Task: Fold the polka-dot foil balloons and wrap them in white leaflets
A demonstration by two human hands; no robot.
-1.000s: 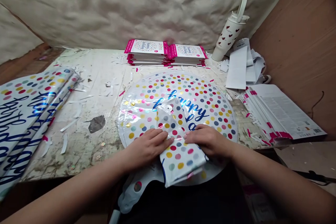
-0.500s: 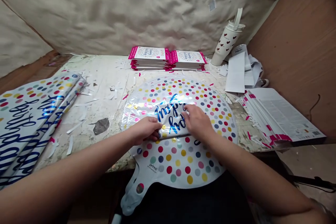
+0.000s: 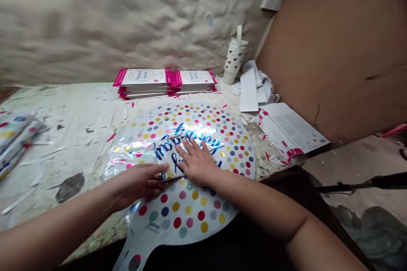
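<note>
A flat, uninflated foil balloon (image 3: pixel 203 216) with coloured dots lies in front of me, its neck pointing down left past the table edge. On top of it is a smaller folded foil balloon (image 3: pixel 170 170) with blue lettering, partly hidden by my hands. My left hand (image 3: pixel 143 184) grips the folded balloon's left end, thumb above and fingers curled at its lower edge. Lying flat across the folded part, my right hand (image 3: pixel 200 163) has its fingers spread and presses from above. More dotted foil balloons (image 3: pixel 15 135) lie at the left edge of view.
Two stacks of pink-and-white printed cards (image 3: pixel 146 78) stand at the back. Right of them are a white tumbler (image 3: pixel 234 61) with hearts and crumpled white paper (image 3: pixel 249 91). A pile of printed sheets (image 3: pixel 292 127) lies at the right edge. Paper scraps litter the worn table (image 3: pixel 95 101).
My right hand has gone from bent fingers at the folded balloon's right side to lying flat and spread on it. My left hand stays at its left end. The view has swung right.
</note>
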